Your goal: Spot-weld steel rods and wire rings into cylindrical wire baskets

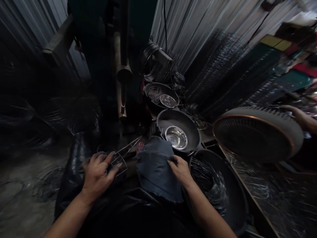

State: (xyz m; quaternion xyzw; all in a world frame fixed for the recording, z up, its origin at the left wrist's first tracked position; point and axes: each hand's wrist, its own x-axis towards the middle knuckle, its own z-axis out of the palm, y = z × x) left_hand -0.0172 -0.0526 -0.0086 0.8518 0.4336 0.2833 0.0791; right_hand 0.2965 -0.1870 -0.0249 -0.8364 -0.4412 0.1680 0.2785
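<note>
My left hand [99, 175] is closed on a small bent-wire frame [121, 160], whose thin bars reach forward past the fingers. A worn blue-grey cloth [156, 168] with a frayed edge lies over my right leg. My right hand [182, 169] rests against that cloth's right side, with thumb and fingers pinched together. What sits in the pinch, if anything, is hidden. Just ahead of the right hand, a shiny metal bowl [182, 144] stands in a dark round pan [192, 127]. Beside the right forearm, a coil of wire [214, 190] fills part of another pan [236, 198].
A farther pan [160, 87] holds wire pieces and a metal dish [168, 100]. A large round fan [255, 132] stands at right, with another person's arm [303, 119] behind it. Upright metal bars [123, 72] rise ahead. Loose wire [48, 185] lies on the left floor.
</note>
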